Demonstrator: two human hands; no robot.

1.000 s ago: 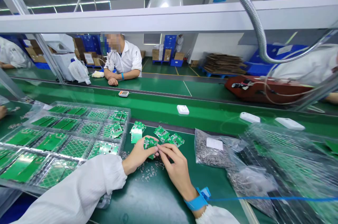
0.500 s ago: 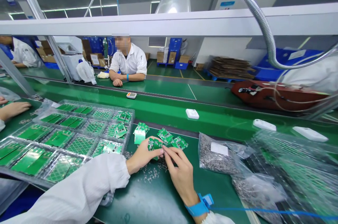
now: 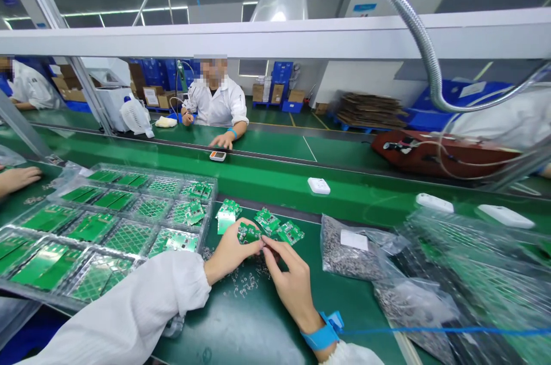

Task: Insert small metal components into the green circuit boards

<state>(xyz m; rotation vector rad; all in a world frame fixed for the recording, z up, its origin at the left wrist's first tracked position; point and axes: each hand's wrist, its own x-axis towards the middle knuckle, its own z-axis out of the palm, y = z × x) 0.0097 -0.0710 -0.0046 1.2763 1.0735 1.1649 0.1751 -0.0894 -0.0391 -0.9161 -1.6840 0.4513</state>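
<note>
My left hand (image 3: 228,251) is closed around a green circuit board (image 3: 248,232), which is held up with its component side showing. At the board's right edge, my right hand (image 3: 293,276) pinches with thumb and forefinger; whatever is between those fingertips is too small to make out. A blue strap (image 3: 321,335) circles my right wrist. Below both hands lies a scatter of small metal pieces (image 3: 244,284). Just beyond them rest several loose boards, among them one circuit board (image 3: 267,220) and another circuit board (image 3: 291,232) to its right.
A clear compartment tray (image 3: 210,195) with green boards fills the left. Bags of small parts (image 3: 344,247) and stacked clear trays (image 3: 473,279) lie right. White devices (image 3: 319,186) sit on the green conveyor (image 3: 267,173). Across it, a co-worker's hand (image 3: 222,140) touches an orange-and-white device (image 3: 217,156).
The co-worker opposite has unfolded their arms and reached a hand to the orange-and-white device. The devices on the conveyor have shifted slightly right. My hands keep nearly the same pose at the board.
</note>
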